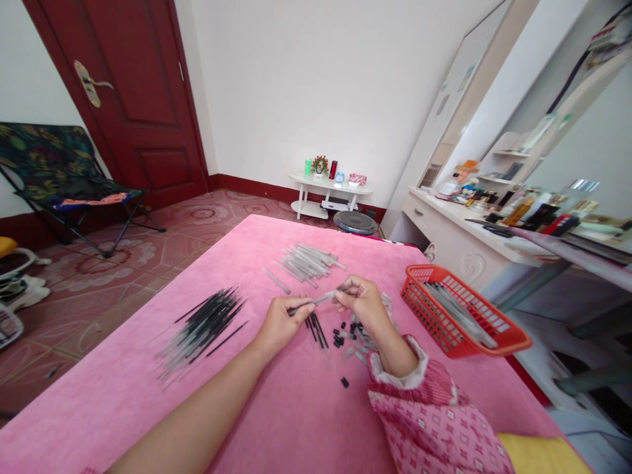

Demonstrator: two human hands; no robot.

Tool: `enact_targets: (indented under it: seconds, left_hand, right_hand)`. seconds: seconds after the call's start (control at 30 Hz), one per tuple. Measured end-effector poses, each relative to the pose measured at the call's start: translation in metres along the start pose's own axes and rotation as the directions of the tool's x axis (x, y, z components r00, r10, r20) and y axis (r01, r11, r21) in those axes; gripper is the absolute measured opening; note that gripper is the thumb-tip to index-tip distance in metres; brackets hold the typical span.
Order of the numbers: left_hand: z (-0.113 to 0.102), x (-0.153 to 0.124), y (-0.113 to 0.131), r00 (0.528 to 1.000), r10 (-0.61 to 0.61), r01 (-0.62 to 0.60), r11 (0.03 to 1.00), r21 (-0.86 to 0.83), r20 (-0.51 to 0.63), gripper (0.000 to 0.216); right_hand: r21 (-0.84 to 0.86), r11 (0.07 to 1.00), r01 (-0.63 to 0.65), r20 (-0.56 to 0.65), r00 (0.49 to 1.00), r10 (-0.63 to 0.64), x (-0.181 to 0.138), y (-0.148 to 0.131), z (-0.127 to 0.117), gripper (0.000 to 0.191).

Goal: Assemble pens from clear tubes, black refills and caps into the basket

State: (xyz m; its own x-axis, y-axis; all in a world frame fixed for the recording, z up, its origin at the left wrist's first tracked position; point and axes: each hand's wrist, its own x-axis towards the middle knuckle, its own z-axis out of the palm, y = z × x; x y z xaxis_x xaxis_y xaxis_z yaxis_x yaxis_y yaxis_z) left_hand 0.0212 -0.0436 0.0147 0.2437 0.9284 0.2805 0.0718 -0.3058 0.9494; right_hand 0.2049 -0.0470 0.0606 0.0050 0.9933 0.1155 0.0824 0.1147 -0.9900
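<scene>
Between my two hands runs a thin grey pen [323, 298], held nearly level above the pink cloth. My left hand [282, 322] is closed round its darker end, thumb on top. At the pale, clear end, my right hand [363, 301] pinches it with thumb and fingertips; the exact join is too small to make out. Below the hands lie a few black sticks [316, 330], small black plugs [338, 338] and clear plastic caps [363, 345]. Slim dark pen refills [212, 329] are heaped on the left. Farther back is a pile of translucent pen barrels [309, 262].
An orange plastic basket [434, 322] with long grey sticks [459, 309] stands at the table's right edge. Pink cloth [296, 408] covers the table. Beyond are a dressing table [454, 230], a low white stand [311, 209] and a folding chair [64, 164].
</scene>
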Motion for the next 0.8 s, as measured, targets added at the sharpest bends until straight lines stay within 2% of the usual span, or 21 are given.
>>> enact_targets:
  seconds: [0.07, 0.17, 0.33, 0.47, 0.63, 0.7, 0.8]
  left_hand:
    - [-0.002, -0.002, 0.0, 0.996, 0.089, -0.087, 0.989, 0.123, -0.01, 0.025]
    - [-0.007, -0.005, 0.002, 0.973, 0.228, -0.227, 0.922, 0.313, 0.035, 0.026]
    - [-0.015, -0.007, 0.003, 0.928, 0.331, -0.369, 0.77, 0.521, 0.168, 0.028]
    - [-0.018, -0.008, 0.003, 0.886, 0.395, -0.457, 0.661, 0.595, 0.242, 0.028]
    - [-0.019, -0.011, 0.0, 0.856, 0.429, -0.503, 0.559, 0.659, 0.29, 0.03]
    - [-0.019, -0.012, -0.001, 0.85, 0.435, -0.512, 0.556, 0.654, 0.296, 0.03]
    - [-0.018, -0.014, 0.001, 0.855, 0.431, -0.51, 0.603, 0.613, 0.288, 0.029]
  right_hand:
    - [0.01, 0.999, -0.033, 0.019, 0.999, 0.033, -0.001, 0.001, 0.0, 0.023]
    - [0.022, 0.994, -0.103, 0.068, 0.993, 0.101, -0.001, 0.002, -0.002, 0.024]
    - [-0.003, 0.97, -0.244, 0.133, 0.961, 0.242, -0.003, -0.002, -0.008, 0.026]
    - [-0.032, 0.953, -0.301, 0.195, 0.933, 0.302, -0.005, -0.005, -0.014, 0.025]
    - [-0.013, 0.936, -0.352, 0.261, 0.903, 0.343, -0.005, -0.007, -0.02, 0.02]
    - [-0.005, 0.93, -0.367, 0.271, 0.895, 0.354, -0.004, -0.006, -0.021, 0.018]
    - [-0.002, 0.923, -0.386, 0.305, 0.878, 0.368, -0.003, -0.005, -0.024, 0.016]
